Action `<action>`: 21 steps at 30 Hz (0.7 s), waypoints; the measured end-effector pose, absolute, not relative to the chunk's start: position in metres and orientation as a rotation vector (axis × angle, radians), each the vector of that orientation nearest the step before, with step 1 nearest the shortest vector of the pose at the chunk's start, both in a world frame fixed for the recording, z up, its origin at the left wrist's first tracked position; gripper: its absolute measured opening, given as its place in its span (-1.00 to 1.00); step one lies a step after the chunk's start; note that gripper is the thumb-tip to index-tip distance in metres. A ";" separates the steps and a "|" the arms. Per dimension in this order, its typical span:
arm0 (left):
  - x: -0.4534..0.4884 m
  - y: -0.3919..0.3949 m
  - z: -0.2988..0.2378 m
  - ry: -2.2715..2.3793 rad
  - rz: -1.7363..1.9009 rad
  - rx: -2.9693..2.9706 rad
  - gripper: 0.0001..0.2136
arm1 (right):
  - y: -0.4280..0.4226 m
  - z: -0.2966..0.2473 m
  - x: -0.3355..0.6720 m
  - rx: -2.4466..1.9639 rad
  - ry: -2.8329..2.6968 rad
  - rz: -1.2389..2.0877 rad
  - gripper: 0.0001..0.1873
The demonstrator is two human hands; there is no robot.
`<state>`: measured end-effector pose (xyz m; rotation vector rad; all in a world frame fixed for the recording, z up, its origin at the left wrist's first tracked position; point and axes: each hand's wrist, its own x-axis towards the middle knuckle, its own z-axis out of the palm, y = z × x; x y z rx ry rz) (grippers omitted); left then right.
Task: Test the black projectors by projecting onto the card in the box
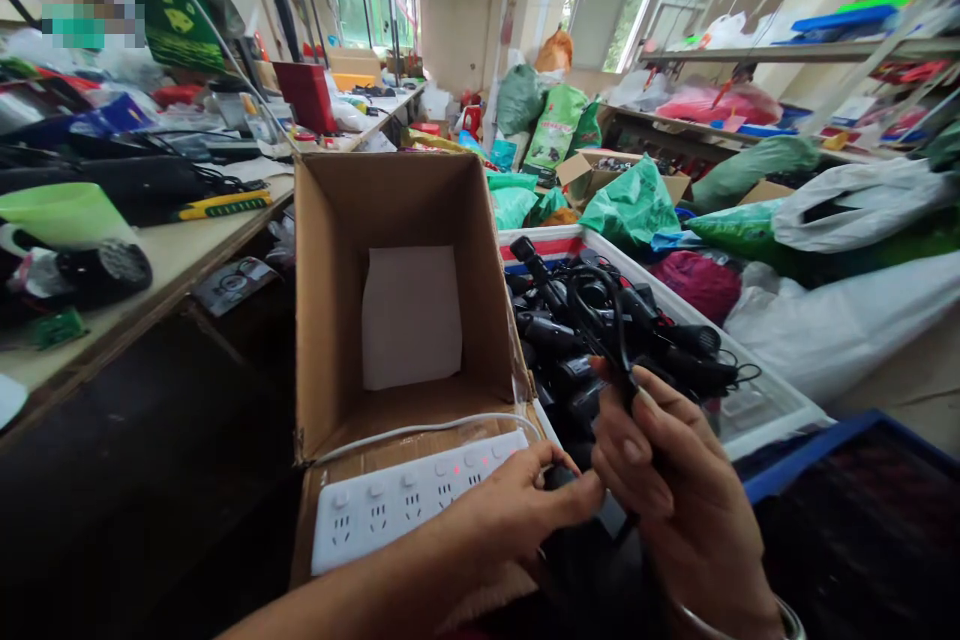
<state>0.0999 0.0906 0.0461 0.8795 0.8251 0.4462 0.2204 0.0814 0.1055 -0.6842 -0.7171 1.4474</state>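
My right hand pinches a thin black cable that rises from the fingers and loops into the crate. My left hand lies just right of a white power strip, its fingertips on a black plug. The strip, with its white cord, rests across the front flap of an open cardboard box. A white sheet lies inside the box. Beside the box, a white plastic crate holds a heap of black power adapters.
A wooden workbench on the left holds a green bowl, black devices and a yellow-handled tool. Beyond the box stand stuffed green and white sacks, cardboard cartons and metal shelves with bags. A blue-edged dark bin sits at lower right.
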 end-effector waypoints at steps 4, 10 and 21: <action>0.109 0.078 0.039 0.788 0.633 0.584 -0.60 | 0.087 0.110 0.223 -0.729 -0.667 1.387 -0.78; 0.101 0.075 0.023 0.611 0.676 0.337 -0.56 | 0.090 0.113 0.257 -0.698 -0.599 1.293 -0.81; 0.071 0.080 0.040 0.849 0.782 1.084 -0.86 | 0.085 0.101 0.294 -0.919 -0.689 1.001 -0.77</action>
